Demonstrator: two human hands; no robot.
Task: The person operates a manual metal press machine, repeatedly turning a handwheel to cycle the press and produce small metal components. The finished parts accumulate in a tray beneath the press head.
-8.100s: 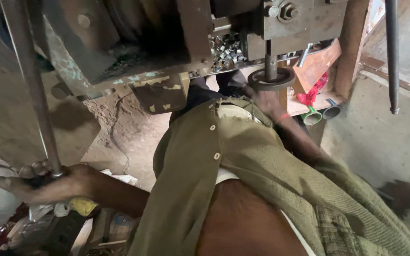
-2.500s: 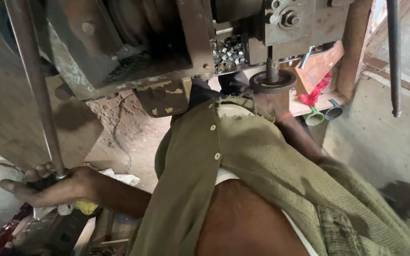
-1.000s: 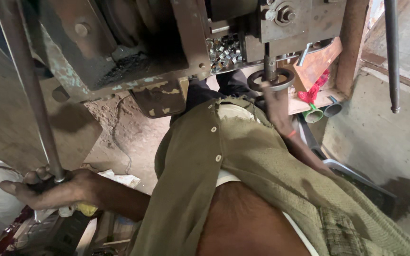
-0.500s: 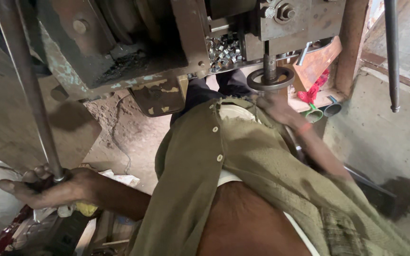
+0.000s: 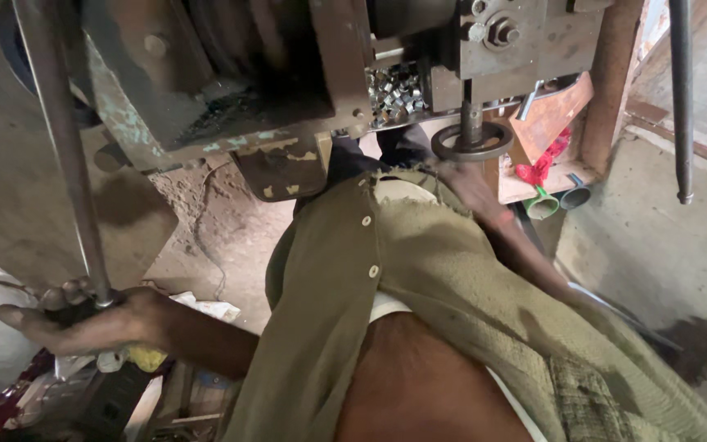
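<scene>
Workshop floor dusty; left hand [image 5: 83,323] clenched round steel rod [image 5: 63,155]; right hand [image 5: 472,184] blurred, grip unclear.

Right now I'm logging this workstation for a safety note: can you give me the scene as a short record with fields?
Left hand: fingers wrapped round the long grey metal lever rod
Right hand: blurred, just below the dark metal ring on the press spindle; contact unclear
Machine: worn grey-green metal press body
Behind the ring: heap of small shiny metal pieces
Clothing: olive buttoned shirt

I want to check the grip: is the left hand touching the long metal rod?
Touching. In the head view the left hand is wrapped around the lower end of the metal rod, with no gap visible.
</scene>
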